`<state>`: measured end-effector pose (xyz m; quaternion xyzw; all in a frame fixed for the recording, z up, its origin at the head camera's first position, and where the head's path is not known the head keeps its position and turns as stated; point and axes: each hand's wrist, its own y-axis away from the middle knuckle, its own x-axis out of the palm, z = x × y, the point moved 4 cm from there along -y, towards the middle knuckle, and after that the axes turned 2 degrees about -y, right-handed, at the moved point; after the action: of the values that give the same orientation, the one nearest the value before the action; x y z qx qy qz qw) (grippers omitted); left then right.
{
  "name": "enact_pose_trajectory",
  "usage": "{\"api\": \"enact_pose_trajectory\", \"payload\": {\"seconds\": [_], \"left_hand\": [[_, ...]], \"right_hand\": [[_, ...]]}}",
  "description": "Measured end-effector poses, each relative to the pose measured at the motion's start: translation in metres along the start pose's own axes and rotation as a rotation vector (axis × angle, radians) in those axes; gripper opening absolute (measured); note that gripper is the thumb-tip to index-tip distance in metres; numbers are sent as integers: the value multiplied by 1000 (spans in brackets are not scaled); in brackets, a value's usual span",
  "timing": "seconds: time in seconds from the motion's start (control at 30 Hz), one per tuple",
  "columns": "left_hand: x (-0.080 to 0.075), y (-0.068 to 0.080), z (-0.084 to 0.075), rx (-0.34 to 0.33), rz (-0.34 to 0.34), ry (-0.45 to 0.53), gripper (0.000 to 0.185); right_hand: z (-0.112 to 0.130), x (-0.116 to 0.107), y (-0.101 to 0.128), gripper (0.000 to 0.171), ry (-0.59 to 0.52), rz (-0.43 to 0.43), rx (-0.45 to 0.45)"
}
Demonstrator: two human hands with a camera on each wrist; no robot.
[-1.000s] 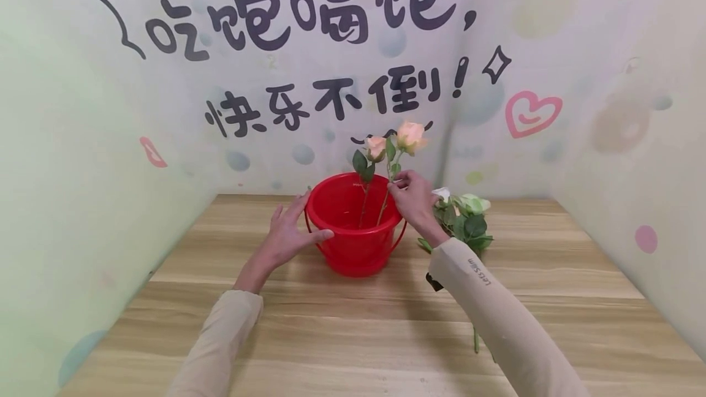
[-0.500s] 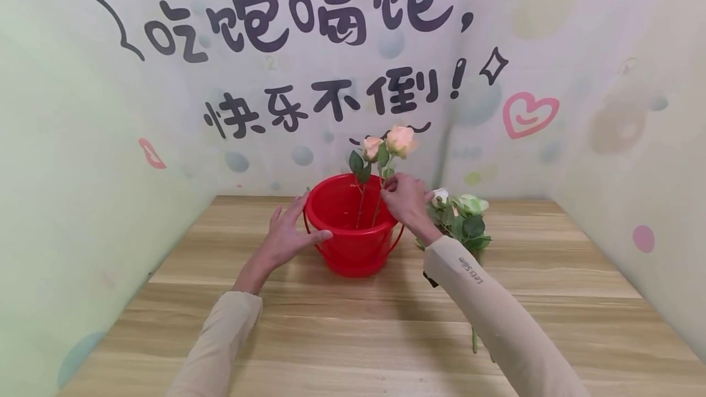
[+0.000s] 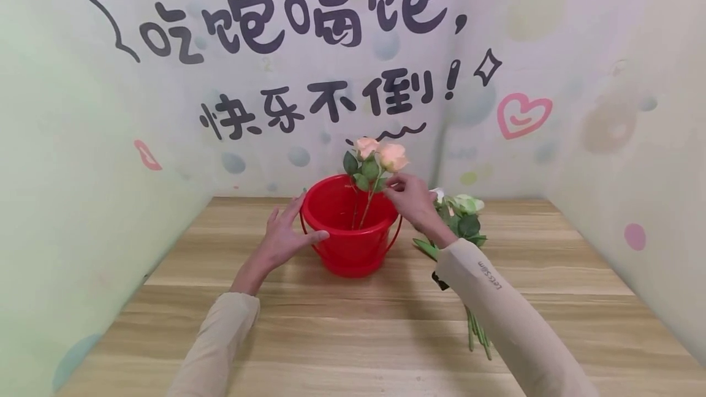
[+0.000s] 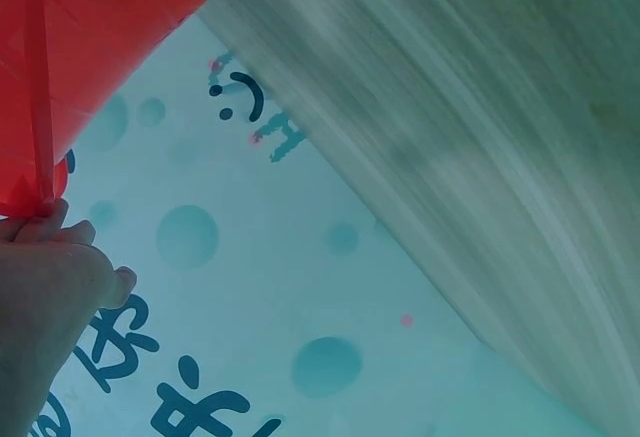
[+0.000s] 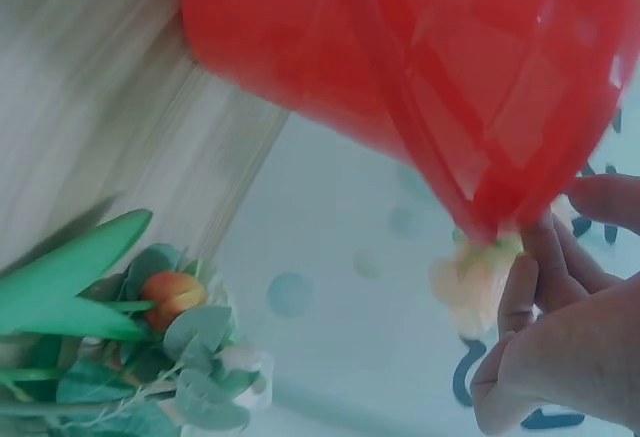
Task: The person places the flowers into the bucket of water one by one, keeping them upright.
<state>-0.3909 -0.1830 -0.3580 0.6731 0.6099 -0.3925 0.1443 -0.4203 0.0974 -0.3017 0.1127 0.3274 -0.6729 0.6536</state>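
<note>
While the left hand point(image 3: 284, 239) rests spread against the red bucket point(image 3: 347, 244), the right hand point(image 3: 410, 200) pinches a peach rose point(image 3: 393, 157), its stem slanting from the fingertips down-left into the bucket, bloom up.

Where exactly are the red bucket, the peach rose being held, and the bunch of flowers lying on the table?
red bucket point(image 3: 347, 250): head view, front wall.
peach rose point(image 3: 393, 157): head view, the bloom.
bunch of flowers point(image 3: 466, 216): head view, leaves beside the right hand point(image 3: 410, 201).
</note>
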Motion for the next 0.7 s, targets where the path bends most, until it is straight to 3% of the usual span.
{"api": "enact_pose_trajectory", "payload": {"seconds": [0.2, 0.33, 0.7], "left_hand": [[4, -2, -1, 3, 13, -3, 110], [5, -3, -2, 5, 22, -9, 110], [3, -2, -2, -59, 42, -10, 113]], "right_hand": [[-16, -24, 12, 29, -158, 34, 35], [-33, -41, 20, 28, -208, 35, 65], [-101, -87, 51, 30, -180, -11, 152]]}}
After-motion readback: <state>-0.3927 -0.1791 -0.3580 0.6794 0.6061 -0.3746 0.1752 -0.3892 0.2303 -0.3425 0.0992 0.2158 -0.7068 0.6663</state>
